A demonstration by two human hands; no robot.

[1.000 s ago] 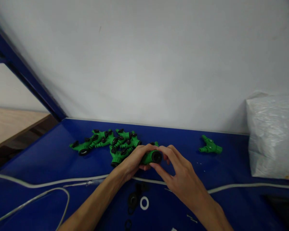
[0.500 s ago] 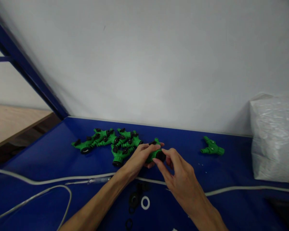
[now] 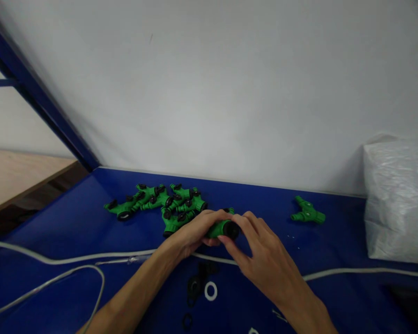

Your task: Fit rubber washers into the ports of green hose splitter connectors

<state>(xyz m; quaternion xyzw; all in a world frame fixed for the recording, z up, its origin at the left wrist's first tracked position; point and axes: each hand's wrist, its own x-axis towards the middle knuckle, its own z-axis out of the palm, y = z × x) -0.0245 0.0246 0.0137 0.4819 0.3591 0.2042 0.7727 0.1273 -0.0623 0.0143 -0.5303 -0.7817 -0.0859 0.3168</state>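
My left hand is closed round the body of a green Y-shaped hose splitter, a little above the blue table. The splitter's open end, with a black ring in it, points right and toward me. Thumb and fingers of my right hand pinch this end from the right. The splitter's branches are mostly hidden behind my hands. Just left of my left hand lie several green splitters with black valve levers. Below my hands are a white ring washer and several black rings.
Another green splitter, without black levers, lies at the right. A wrapped plastic bag stands at the far right by the grey wall. A pale cable crosses the table, and a thin screwdriver-like tool lies at the left.
The splitter in my hands has turned, so its black-ringed end faces me more. My right fingers have shifted slightly around that end. The other splitters lie as before.
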